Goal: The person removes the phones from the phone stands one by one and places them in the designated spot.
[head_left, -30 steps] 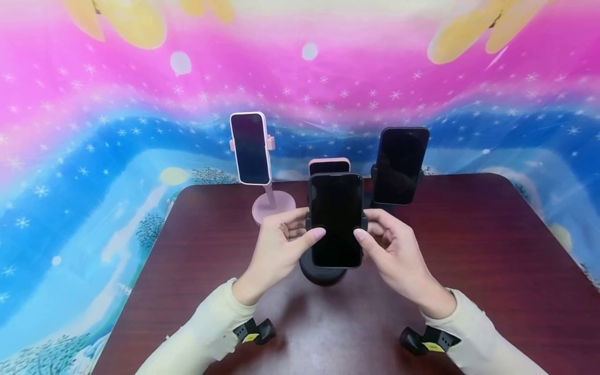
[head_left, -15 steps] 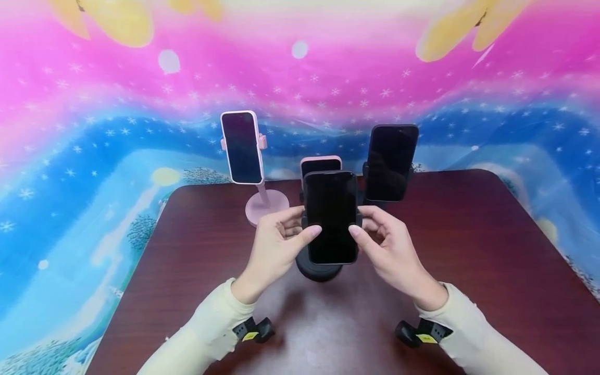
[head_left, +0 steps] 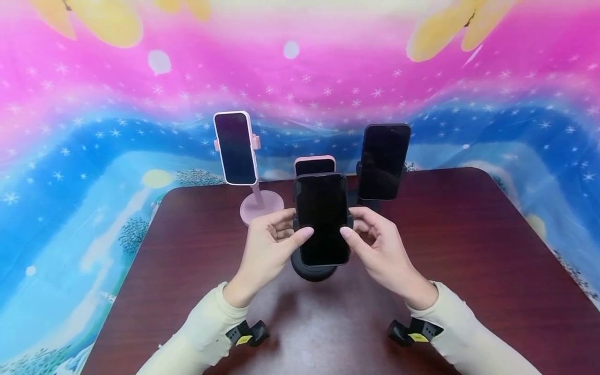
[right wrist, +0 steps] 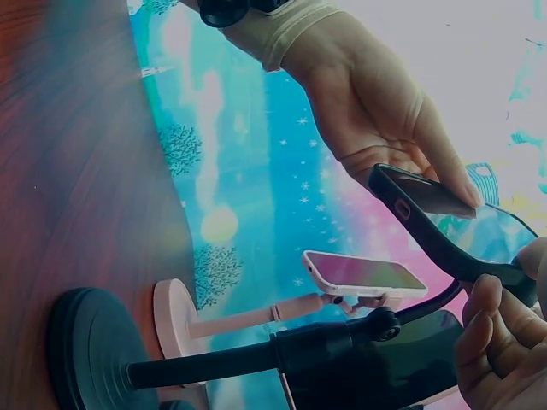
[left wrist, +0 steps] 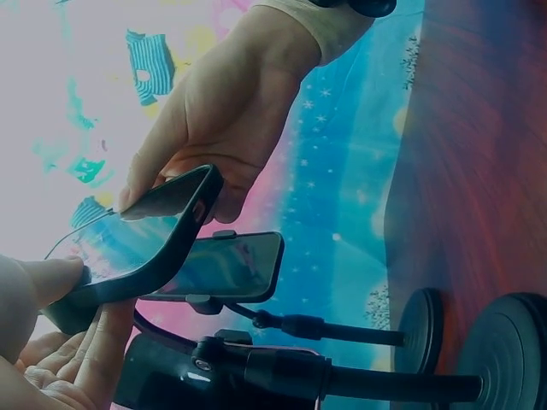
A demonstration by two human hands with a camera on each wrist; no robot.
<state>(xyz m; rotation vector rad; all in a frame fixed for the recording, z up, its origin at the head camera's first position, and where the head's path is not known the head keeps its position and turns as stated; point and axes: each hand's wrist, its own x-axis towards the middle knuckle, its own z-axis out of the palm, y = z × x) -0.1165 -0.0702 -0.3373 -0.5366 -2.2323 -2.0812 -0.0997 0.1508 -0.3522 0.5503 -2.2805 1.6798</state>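
Note:
A black-cased phone [head_left: 322, 208] with a dark screen stands in front of me on a black phone stand, whose round base [head_left: 313, 273] shows below it. My left hand [head_left: 264, 250] holds the phone's left side, thumb on the screen edge, fingers behind. On the opposite side my right hand [head_left: 386, 252] pinches it the same way. Both wrist views show the phone tilted back between the hands. In the right wrist view the stand's post [right wrist: 201, 369] rises from its base to a bent neck. The fingers partly hide the clamp.
Behind stands a pink-edged phone [head_left: 315, 165], mostly hidden. A white-edged phone [head_left: 236, 148] sits in a pink stand [head_left: 262, 207] at back left. Another black phone [head_left: 385, 161] is clamped at back right. The brown table [head_left: 469, 250] meets a colourful cloth backdrop [head_left: 300, 83].
The whole head view has shifted, so the table, stands and hands all appear farther left. Both hands keep the same grip on the black phone.

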